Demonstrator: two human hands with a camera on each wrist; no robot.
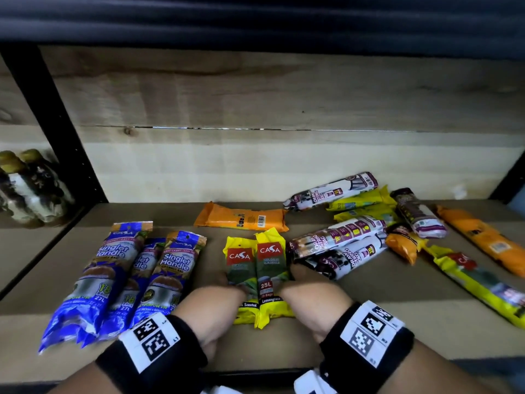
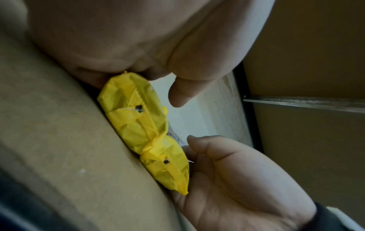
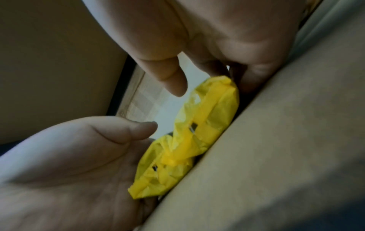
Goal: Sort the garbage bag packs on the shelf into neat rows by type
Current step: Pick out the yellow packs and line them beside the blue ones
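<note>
Two yellow CASA packs (image 1: 255,268) lie side by side, lengthwise, at the middle of the shelf board (image 1: 341,322). My left hand (image 1: 221,285) presses against the left pack's side and my right hand (image 1: 301,277) against the right pack's side, fingers laid along them. Both wrist views show the crumpled yellow pack ends (image 2: 138,118) (image 3: 207,118) between the two palms, thumbs lifted off. Three blue Singlet Handle packs (image 1: 119,268) lie in a row to the left. An orange pack (image 1: 241,218) lies crosswise behind.
A loose heap at the right holds white-purple draw string packs (image 1: 338,243), yellow packs (image 1: 360,200) and orange packs (image 1: 483,237). Another yellow pack (image 1: 477,282) lies near the right front. A black post (image 1: 56,123) separates a left bay with bottles (image 1: 28,186).
</note>
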